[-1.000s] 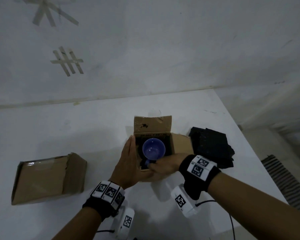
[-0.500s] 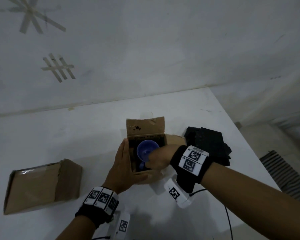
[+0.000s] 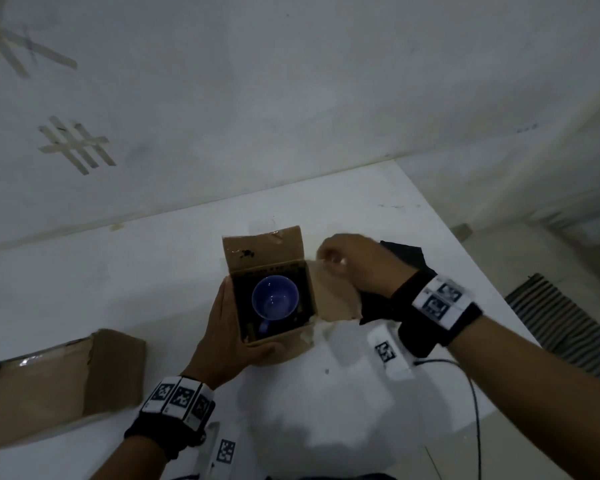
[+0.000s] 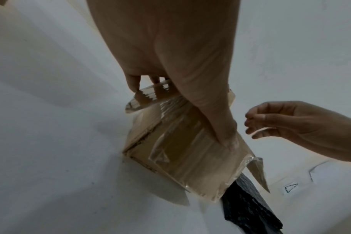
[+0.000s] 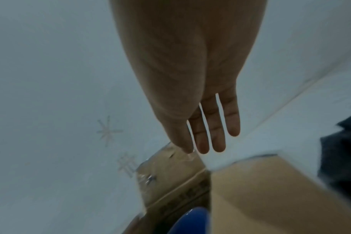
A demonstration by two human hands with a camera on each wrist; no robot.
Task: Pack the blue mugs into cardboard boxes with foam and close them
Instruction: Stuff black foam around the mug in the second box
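Observation:
A blue mug (image 3: 274, 297) stands upright in the open cardboard box (image 3: 278, 344), with black foam (image 3: 243, 289) around it. My left hand (image 3: 229, 327) grips the box, fingers along its left wall and thumb (image 4: 226, 137) on the front face. My right hand (image 3: 347, 258) hovers over the far end of the spread right flap (image 3: 333, 299), holding nothing. In the right wrist view its fingers (image 5: 206, 134) are straight, above the back flap (image 5: 170, 166) and the mug's rim (image 5: 190, 221).
A second cardboard box (image 3: 59, 386) lies on its side at the left of the white table (image 3: 118, 271). A stack of black foam pieces (image 3: 409, 254) sits just right of the open box, under my right wrist. The table's right edge drops to the floor and a striped mat (image 3: 561, 323).
My right hand has left the mug inside the box and moved up and right over the right flap. My left hand has kept its hold on the box.

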